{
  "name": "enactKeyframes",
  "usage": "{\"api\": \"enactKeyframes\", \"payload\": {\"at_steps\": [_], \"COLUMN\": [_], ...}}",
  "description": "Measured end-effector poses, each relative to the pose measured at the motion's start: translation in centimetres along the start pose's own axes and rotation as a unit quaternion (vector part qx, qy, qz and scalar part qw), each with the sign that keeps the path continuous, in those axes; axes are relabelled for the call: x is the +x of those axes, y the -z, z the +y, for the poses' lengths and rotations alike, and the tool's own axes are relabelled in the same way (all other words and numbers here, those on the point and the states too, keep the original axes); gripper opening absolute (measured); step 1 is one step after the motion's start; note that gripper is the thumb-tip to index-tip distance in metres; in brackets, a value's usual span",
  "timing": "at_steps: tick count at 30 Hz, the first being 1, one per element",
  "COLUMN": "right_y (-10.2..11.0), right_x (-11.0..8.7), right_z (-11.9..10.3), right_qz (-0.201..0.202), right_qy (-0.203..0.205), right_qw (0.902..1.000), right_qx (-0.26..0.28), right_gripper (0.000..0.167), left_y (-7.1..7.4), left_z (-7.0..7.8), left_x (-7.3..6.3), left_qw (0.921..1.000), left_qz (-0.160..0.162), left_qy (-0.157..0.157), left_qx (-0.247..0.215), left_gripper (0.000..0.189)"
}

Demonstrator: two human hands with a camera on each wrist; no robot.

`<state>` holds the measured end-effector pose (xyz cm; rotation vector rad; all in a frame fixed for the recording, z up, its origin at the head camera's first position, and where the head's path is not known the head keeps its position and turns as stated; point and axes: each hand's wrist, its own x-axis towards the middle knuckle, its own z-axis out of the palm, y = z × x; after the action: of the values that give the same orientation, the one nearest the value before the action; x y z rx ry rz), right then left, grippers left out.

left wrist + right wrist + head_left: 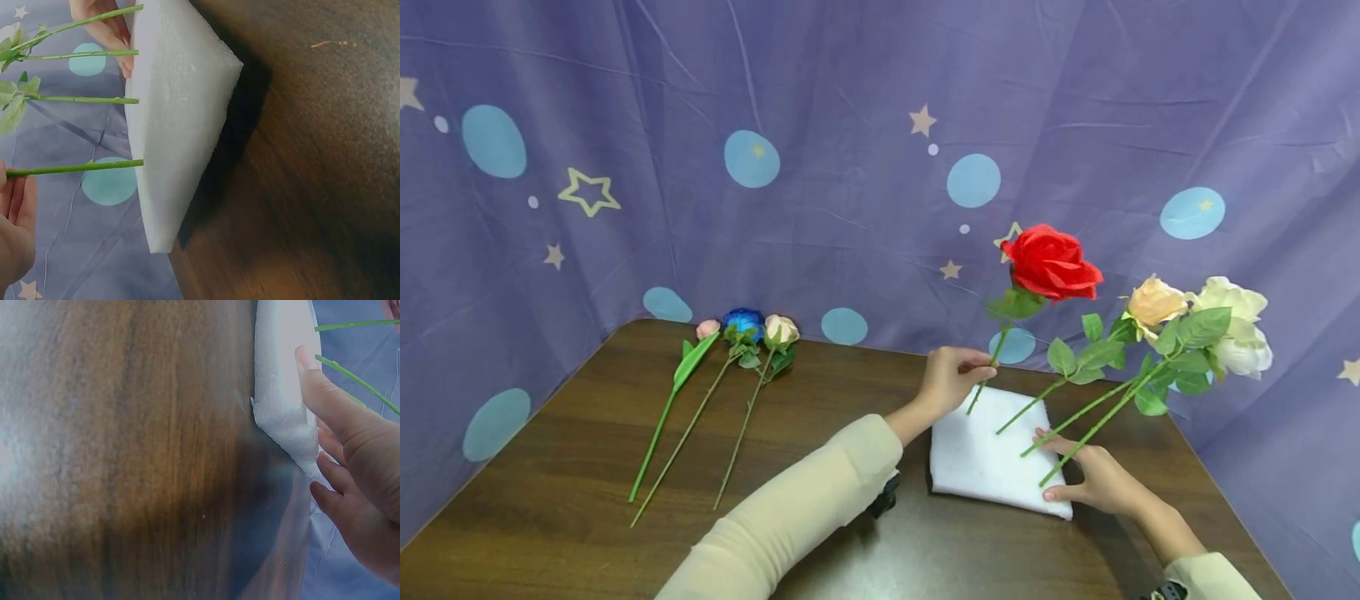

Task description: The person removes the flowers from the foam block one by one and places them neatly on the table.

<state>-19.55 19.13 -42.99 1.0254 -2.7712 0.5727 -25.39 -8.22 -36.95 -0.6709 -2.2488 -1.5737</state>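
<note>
1. The left hand (950, 382) pinches the red rose (1052, 263) by its green stem, thumb and fingertips close together on it.
2. The red rose stands tilted, its bloom leaning right, above the far part of a white foam block (981, 467); the stem's foot meets the block's top, though I cannot tell how deep it goes.
3. The right hand (1101, 479) holds the block's right end, thumb and fingers spread wide, the thumb against the near corner.
4. Three more stems rise from the block in a slanting row between the hands, leaning right with leaves; above them are a peach rose (1156, 305) and white blooms (1243, 337). Which bloom belongs to which stem is hard to tell.
5. The block rests on a brown wooden table (820, 400).
6. At the table's left lie a pink flower (707, 329), a blue rose (743, 322) and a cream rose (781, 331), stems toward the near side.
7. A purple curtain (850, 92) with stars and blue spots hangs behind.
</note>
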Motion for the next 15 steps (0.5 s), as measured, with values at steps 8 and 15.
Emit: {"api": "enactKeyframes", "payload": {"at_steps": [8,15], "right_y": [-0.03,-0.02], "right_x": [0.03,-0.01], "right_z": [-0.03,-0.08], "right_qz": [-0.006,-0.006], "right_qy": [-0.007,-0.009], "right_qw": [0.9999,0.9999], "right_qx": [0.009,0.006], "right_gripper": [0.064,0.065], "left_y": [-0.08,0.26], "left_z": [0.17,0.39], "left_x": [0.08,0.17], "left_qw": [0.9990,0.9991], "left_qz": [0.015,0.029], "left_qy": [0.027,0.009], "left_qx": [-0.034,-0.031], "left_gripper": [0.019,0.018]}}
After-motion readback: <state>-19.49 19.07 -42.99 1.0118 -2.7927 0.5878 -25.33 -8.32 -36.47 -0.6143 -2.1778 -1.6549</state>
